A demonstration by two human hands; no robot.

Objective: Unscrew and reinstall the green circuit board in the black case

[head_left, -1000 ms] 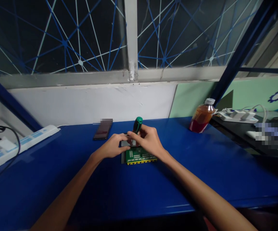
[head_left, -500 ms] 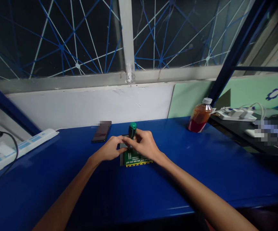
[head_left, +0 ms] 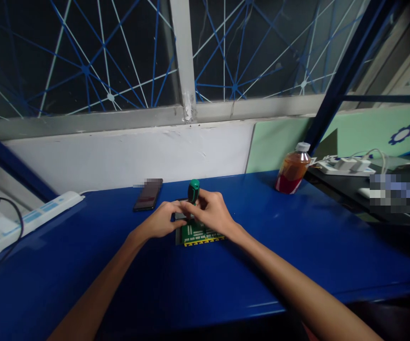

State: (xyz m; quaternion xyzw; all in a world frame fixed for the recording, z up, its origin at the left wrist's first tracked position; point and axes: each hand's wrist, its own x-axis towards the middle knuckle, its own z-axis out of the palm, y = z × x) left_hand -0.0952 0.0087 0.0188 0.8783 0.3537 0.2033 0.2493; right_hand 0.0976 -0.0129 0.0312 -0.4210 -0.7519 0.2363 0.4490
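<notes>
A green circuit board (head_left: 198, 234) with a yellow strip along its near edge lies on the blue table (head_left: 176, 289). A screwdriver (head_left: 193, 189) with a green and black handle stands nearly upright over the board's far part. My right hand (head_left: 214, 210) is closed around the lower handle, and its fingers hide the tip. At the board's left side, my left hand (head_left: 164, 219) grips the far-left part, thumb and fingers around a greyish piece there. The fingertips of both hands meet near the screwdriver's shaft, so whether the left fingers also touch it is unclear.
A dark phone (head_left: 148, 195) lies beyond my left hand. A bottle of reddish drink (head_left: 293, 169) stands at the back right. On the left is a white power strip (head_left: 31, 222) with a black cable. Another power strip (head_left: 347, 166) sits on the dark surface at right.
The view has shifted slightly. The screwdriver's handle has swung a little left over the board and stands more upright. Both hands keep their places at the board.
</notes>
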